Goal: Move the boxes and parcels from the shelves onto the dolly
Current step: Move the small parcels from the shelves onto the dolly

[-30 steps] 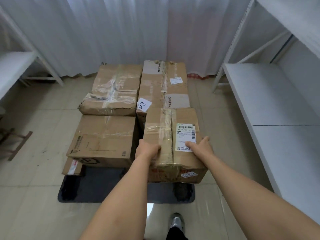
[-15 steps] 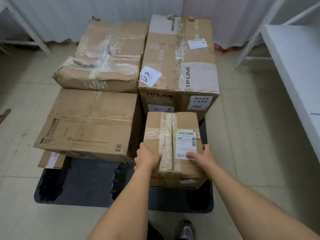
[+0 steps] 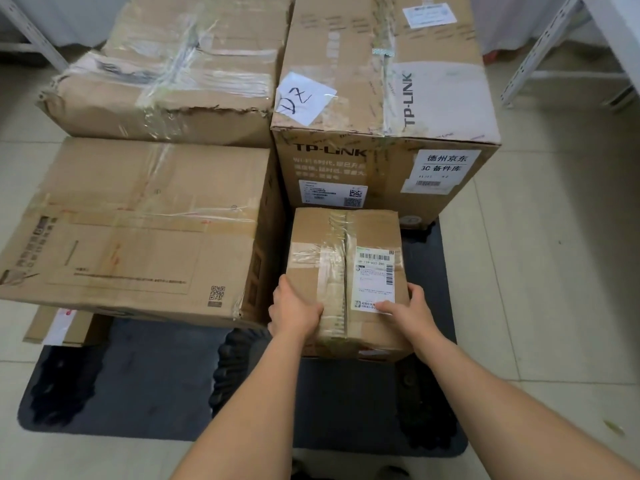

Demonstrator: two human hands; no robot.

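A small taped cardboard box (image 3: 343,258) with a white shipping label sits low on the dark dolly (image 3: 145,386), in front of the tall TP-LINK box (image 3: 381,98). My left hand (image 3: 294,311) grips its near left edge. My right hand (image 3: 410,311) grips its near right edge, thumb on the label. A wide flat box (image 3: 138,230) lies to its left, and a crumpled taped box (image 3: 173,77) sits behind that one. A thin parcel (image 3: 59,327) sticks out under the flat box.
White shelf legs (image 3: 554,50) stand at the far right and another shelf frame (image 3: 31,32) at the far left. Pale floor tiles (image 3: 536,271) surround the dolly. The dolly's near part is bare dark surface.
The small box has gone down between the boxes onto the dolly, both hands still on it. The camera has moved closer and tilted down.
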